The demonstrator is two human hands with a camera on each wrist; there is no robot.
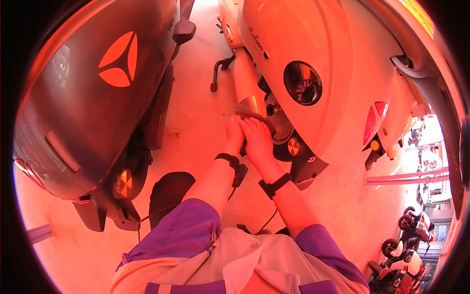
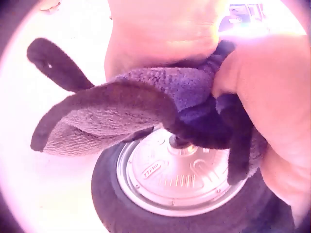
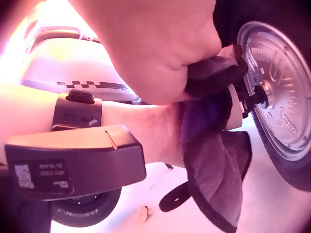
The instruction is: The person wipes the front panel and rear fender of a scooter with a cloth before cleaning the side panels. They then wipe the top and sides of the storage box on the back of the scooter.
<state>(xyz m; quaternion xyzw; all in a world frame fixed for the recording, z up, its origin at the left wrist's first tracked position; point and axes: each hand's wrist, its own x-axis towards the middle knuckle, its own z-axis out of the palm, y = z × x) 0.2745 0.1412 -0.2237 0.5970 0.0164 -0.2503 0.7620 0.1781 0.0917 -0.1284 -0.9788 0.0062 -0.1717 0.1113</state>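
Note:
Both hands grip a bunched cloth with a dark border beside the pale scooter. My left hand and right hand are close together. In the left wrist view, folds of the cloth hang below the left hand, with the right hand pressed against it from the right. The right wrist view has the right hand above the left, the cloth drooping beneath them. Most fingertips are hidden. A wheel with a silver hub stands close by.
A dark scooter stands on the left and a pale scooter body on the right. Its side stand is in front of the hands. More scooters are at lower right, near a low rail.

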